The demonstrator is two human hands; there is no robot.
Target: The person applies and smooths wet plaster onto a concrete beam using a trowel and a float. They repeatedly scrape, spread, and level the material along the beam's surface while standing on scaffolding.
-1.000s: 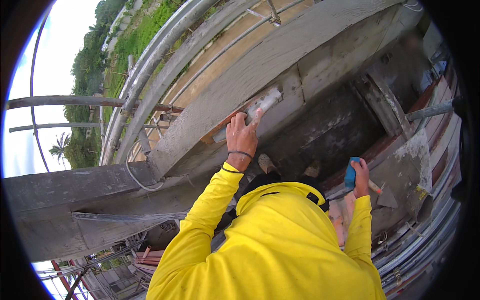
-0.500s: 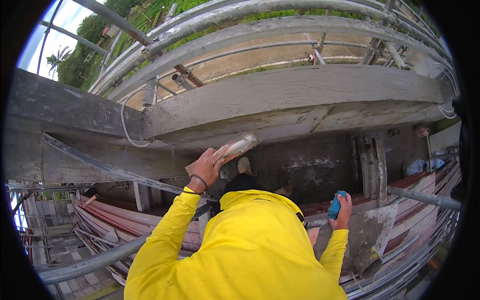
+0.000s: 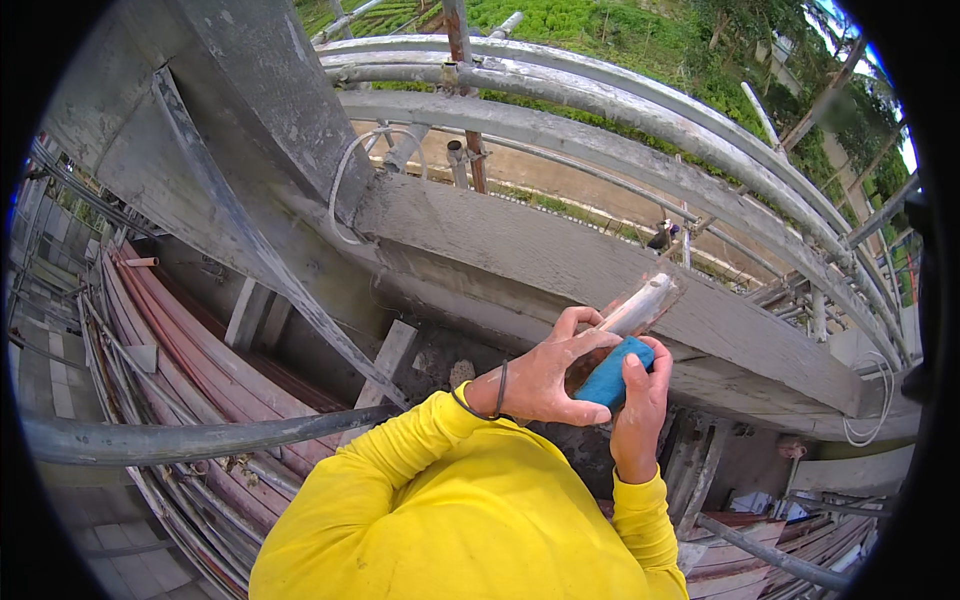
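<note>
Left hand (image 3: 548, 378) angled to 2 o'clock, fingers hooked around white-topped tool (image 3: 645, 306), thumb extended; right hand (image 3: 642, 410), pointing to 12, pinched blue block (image 3: 612, 376) thumb-to-fingers.

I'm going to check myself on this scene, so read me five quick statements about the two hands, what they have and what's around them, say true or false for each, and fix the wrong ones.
1. A dark band circles the wrist of the left hand. True.
2. The right hand is empty. False: the right hand holds a blue block.
3. A long pale tool sticks out past the fingers of the left hand. True.
4. Both sleeves are red. False: they are yellow.
5. Green plants show beyond the metal pipes. True.
</note>
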